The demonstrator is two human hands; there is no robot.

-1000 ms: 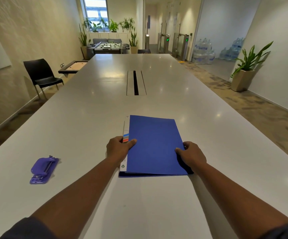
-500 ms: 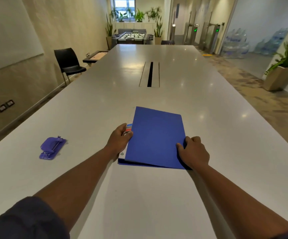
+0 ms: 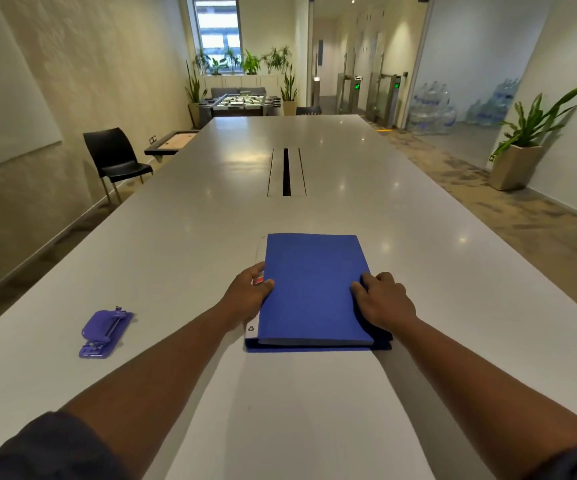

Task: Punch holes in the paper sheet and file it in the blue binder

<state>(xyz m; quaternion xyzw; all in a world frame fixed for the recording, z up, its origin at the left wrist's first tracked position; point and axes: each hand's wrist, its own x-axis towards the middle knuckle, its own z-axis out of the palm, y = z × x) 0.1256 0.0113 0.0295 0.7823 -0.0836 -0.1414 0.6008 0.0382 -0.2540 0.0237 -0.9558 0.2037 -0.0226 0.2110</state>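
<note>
The blue binder (image 3: pixel 313 289) lies closed and flat on the long white table (image 3: pixel 314 168) in front of me. My left hand (image 3: pixel 247 296) grips its left spine edge, thumb on the cover over the white label strip. On the right edge, my right hand (image 3: pixel 385 299) holds the binder with fingers curled over the cover. A purple hole punch (image 3: pixel 105 332) sits on the table well to the left, apart from both hands. No loose paper sheet is visible.
A cable slot (image 3: pixel 286 172) runs down the table's middle beyond the binder. A black chair (image 3: pixel 114 157) stands left of the table, a potted plant (image 3: pixel 522 150) on the floor at right.
The binder has been squared up in front of me, its edges now straight rather than slanted. Both hands kept hold of its sides. The view tilted and shifted.
</note>
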